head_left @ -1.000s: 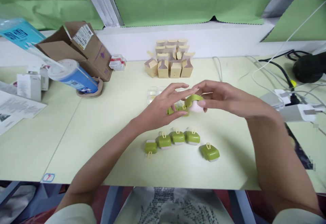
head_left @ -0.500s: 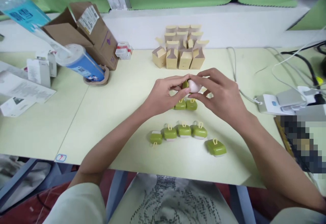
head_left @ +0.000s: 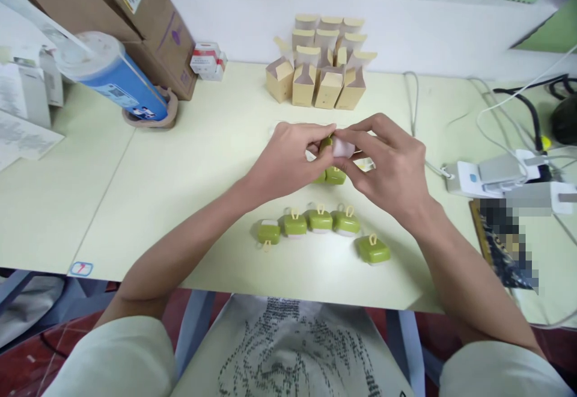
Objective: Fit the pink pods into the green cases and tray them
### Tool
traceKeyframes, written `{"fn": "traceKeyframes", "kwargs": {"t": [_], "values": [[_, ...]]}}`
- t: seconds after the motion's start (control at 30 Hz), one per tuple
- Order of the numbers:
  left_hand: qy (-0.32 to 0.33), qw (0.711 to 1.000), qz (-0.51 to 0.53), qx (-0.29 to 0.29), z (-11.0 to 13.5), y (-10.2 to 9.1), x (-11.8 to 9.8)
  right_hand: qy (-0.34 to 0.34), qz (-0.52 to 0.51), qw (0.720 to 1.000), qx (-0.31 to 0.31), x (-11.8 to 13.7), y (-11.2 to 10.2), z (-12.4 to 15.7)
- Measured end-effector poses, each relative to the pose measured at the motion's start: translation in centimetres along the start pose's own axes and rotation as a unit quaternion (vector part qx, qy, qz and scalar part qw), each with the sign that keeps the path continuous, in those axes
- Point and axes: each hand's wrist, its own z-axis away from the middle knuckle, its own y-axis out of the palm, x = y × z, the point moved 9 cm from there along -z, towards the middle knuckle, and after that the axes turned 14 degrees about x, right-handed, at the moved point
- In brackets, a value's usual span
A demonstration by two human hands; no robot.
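Note:
Between both hands, above the table, is a small green-and-white case (head_left: 343, 147) with its white side toward the right. My left hand (head_left: 295, 159) pinches its green end with thumb and fingers. On the white part, my right hand (head_left: 390, 165) has its thumb and fingertips closed. Fingers hide much of the case. Below the hands, a similar green case (head_left: 336, 175) with a yellow loop stands partly covered. Nearer to me is a row of several such cases (head_left: 320, 221), and one more green case (head_left: 373, 249) sits apart at its right.
Several open small cardboard boxes (head_left: 329, 89) stand together by the wall. At left are a blue cup (head_left: 130, 87) in a holder, a large carton (head_left: 166, 42) and a small white-and-red box (head_left: 208, 61). A power strip (head_left: 473, 178) with cables lies at right.
The camera view has tilted down and shifted, so the table's contents sit higher in the picture. Both hands still hold the case, its white part now turned slightly and more covered by the right fingers.

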Motion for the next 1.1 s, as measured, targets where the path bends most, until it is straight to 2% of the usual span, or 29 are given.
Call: {"fn": "traceKeyframes", "kwargs": {"t": [0.13,0.27,0.4,0.57,0.73,0.8,0.9,0.93,1.0,1.1], "values": [[-0.038,0.998,-0.038,-0.03,0.2,-0.3,-0.3,-0.085,0.043,0.993,-0.075,1.0,-0.1,0.5],[-0.067,0.997,-0.039,-0.014,0.3,0.0,-0.3,-0.116,0.035,0.99,-0.076,1.4,0.3,0.5],[-0.075,0.997,-0.014,-0.011,0.2,-0.3,0.1,-0.112,0.008,0.992,-0.06,1.2,0.5,0.3],[-0.001,0.993,0.107,0.053,-0.4,-0.6,0.5,-0.067,-0.083,0.987,-0.121,-0.2,-1.1,0.4],[0.023,0.996,0.084,0.036,-0.4,-1.2,1.3,-0.03,-0.175,0.979,-0.097,-1.4,-2.6,0.0],[0.018,0.997,0.069,0.024,-0.3,-1.4,1.5,0.014,-0.182,0.978,-0.104,-2.8,-4.2,0.4],[0.008,0.998,0.056,-0.002,-0.2,-1.9,1.7,0.154,-0.174,0.97,-0.07,-7.2,-6.1,1.6],[0.005,0.998,0.06,-0.006,-0.2,-2.0,1.7,0.215,-0.16,0.963,-0.024,-9.0,-6.0,2.0],[0.002,0.998,0.069,-0.006,-0.2,-1.9,1.7,0.333,-0.113,0.932,0.087,-12.5,-5.0,3.1],[-0.001,0.998,0.069,0.001,-0.2,-1.7,1.7,0.437,-0.064,0.871,0.214,-15.9,-2.7,4.3]]}}
